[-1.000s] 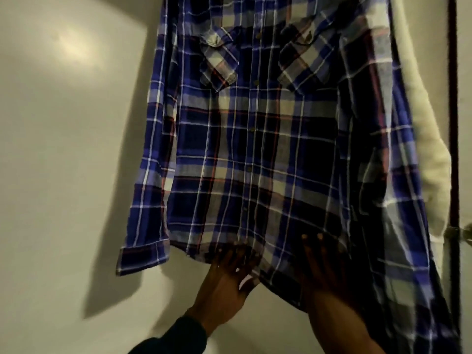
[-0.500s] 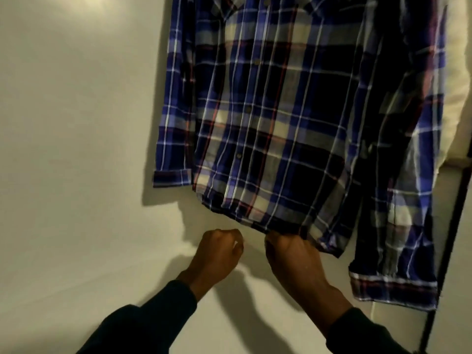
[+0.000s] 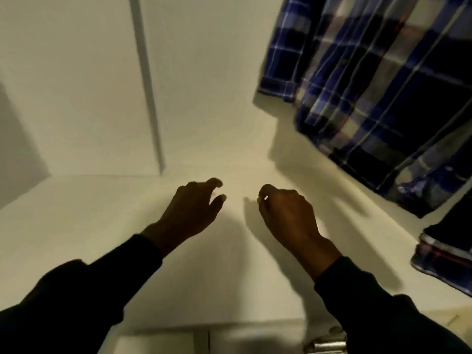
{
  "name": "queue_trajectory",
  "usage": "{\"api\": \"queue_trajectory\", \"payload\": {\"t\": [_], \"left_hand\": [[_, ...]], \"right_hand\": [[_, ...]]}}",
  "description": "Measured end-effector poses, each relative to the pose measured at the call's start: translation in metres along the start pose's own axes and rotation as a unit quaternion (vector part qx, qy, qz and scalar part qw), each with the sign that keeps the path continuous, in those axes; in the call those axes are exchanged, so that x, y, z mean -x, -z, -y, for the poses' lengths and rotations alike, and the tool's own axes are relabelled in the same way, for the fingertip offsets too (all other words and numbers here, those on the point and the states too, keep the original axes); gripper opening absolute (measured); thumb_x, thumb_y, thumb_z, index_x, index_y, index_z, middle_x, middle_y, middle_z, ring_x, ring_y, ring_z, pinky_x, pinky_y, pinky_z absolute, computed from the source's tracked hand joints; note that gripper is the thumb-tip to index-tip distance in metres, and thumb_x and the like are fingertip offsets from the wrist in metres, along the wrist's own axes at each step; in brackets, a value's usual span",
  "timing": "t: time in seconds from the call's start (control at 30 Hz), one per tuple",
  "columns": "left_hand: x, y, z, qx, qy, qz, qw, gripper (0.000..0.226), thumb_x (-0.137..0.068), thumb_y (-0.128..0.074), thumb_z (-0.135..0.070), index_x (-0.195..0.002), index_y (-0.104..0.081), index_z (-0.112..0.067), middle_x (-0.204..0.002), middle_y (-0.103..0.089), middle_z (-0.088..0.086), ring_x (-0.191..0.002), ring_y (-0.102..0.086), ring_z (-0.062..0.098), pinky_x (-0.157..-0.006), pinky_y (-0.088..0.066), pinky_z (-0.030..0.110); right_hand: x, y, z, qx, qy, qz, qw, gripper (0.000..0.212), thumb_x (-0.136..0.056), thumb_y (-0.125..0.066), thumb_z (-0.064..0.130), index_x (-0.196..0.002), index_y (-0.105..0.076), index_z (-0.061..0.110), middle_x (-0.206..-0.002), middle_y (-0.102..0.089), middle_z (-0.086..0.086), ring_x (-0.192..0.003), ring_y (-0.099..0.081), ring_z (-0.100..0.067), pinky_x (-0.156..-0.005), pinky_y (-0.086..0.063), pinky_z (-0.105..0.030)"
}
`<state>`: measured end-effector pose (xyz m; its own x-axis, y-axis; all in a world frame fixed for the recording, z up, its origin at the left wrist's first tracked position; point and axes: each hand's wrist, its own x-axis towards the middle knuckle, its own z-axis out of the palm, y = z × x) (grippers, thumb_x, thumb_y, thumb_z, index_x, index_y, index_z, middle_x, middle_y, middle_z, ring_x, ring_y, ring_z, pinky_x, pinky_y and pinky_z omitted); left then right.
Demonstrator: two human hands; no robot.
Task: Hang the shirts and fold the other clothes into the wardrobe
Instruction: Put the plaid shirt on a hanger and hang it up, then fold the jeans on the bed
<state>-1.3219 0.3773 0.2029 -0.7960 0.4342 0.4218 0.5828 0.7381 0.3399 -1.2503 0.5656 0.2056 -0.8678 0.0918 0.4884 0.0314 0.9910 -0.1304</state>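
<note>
Item: blue, black and cream plaid button-front shirt point(image 3: 383, 80), hanging inside the white wardrobe, occupying the upper right of the head view; its hem falls just above the right part of the white wardrobe shelf point(image 3: 76, 226), one cuffed sleeve point(image 3: 279, 47) hanging on its left side, a second cuff point(image 3: 444, 259) showing low at the right edge. Left hand point(image 3: 190, 213): held above the middle of the shelf, fingers loosely curled and parted, holding nothing, apart from the shirt. Right hand point(image 3: 288, 215): just beside the left, fingers curled in toward the palm, nothing visible in its grip, below and left of the hem, not touching it. Both arms in dark sleeves point(image 3: 76, 297). Metal fitting point(image 3: 327, 343), blurred, at the shelf's front edge.
</note>
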Motion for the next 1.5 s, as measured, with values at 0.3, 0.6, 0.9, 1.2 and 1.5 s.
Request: {"api": "queue_trajectory", "payload": {"t": [0.3, 0.6, 0.9, 1.2, 1.5], "left_hand": [[0.127, 0.006, -0.011, -0.115, 0.158, -0.089, 0.977, 0.035, -0.103, -0.05, -0.03, -0.135, -0.057, -0.017, -0.099, -0.073, 0.011, -0.094, -0.065, 0.032, -0.077, -0.043, 0.036], [0.337, 0.026, -0.043, -0.192, 0.32, -0.11, 0.921, 0.037, -0.1, -0.048, -0.045, -0.123, -0.066, -0.021, -0.145, -0.052, 0.005, -0.123, -0.053, 0.029, -0.096, -0.042, 0.041], [0.618, 0.024, -0.088, -0.097, 0.564, -0.058, 0.818, 0.051, -0.102, -0.052, -0.025, -0.149, -0.033, -0.02, -0.133, -0.056, 0.01, -0.112, -0.057, 0.029, -0.086, -0.047, 0.036], [0.886, 0.0, -0.182, -0.115, 0.734, 0.082, 0.665, 0.051, -0.097, -0.047, -0.021, -0.147, -0.037, -0.018, -0.146, -0.044, 0.01, -0.126, -0.046, 0.035, -0.105, -0.036, 0.042], [0.988, 0.013, -0.237, -0.069, 0.863, -0.079, 0.494, 0.047, -0.102, -0.045, -0.032, -0.145, -0.036, -0.018, -0.139, -0.05, 0.01, -0.123, -0.05, 0.032, -0.094, -0.044, 0.04]], "right_hand": [[0.05, -0.03, 0.057, -0.169, 0.159, -0.008, 0.973, 0.021, -0.094, -0.067, 0.024, -0.107, -0.069, 0.008, -0.134, -0.06, -0.016, -0.114, -0.057, -0.034, -0.091, -0.047, -0.042], [0.176, -0.021, 0.138, -0.297, 0.353, -0.101, 0.881, 0.022, -0.087, -0.065, 0.02, -0.104, -0.072, 0.008, -0.11, -0.072, -0.009, -0.093, -0.064, -0.031, -0.073, -0.048, -0.036], [0.4, -0.048, 0.249, -0.288, 0.443, 0.147, 0.836, 0.024, -0.074, -0.079, 0.007, -0.096, -0.071, 0.009, -0.113, -0.066, -0.017, -0.097, -0.061, -0.038, -0.073, -0.056, -0.044], [0.638, -0.041, 0.303, -0.115, 0.669, 0.332, 0.655, 0.046, -0.07, -0.085, 0.036, -0.113, -0.071, 0.025, -0.117, -0.069, -0.002, -0.106, -0.064, -0.028, -0.085, -0.051, -0.043], [0.747, -0.026, 0.369, -0.136, 0.745, 0.407, 0.512, 0.046, -0.099, -0.052, 0.027, -0.144, -0.048, 0.018, -0.146, -0.051, -0.004, -0.132, -0.05, -0.024, -0.106, -0.04, -0.034]]}}
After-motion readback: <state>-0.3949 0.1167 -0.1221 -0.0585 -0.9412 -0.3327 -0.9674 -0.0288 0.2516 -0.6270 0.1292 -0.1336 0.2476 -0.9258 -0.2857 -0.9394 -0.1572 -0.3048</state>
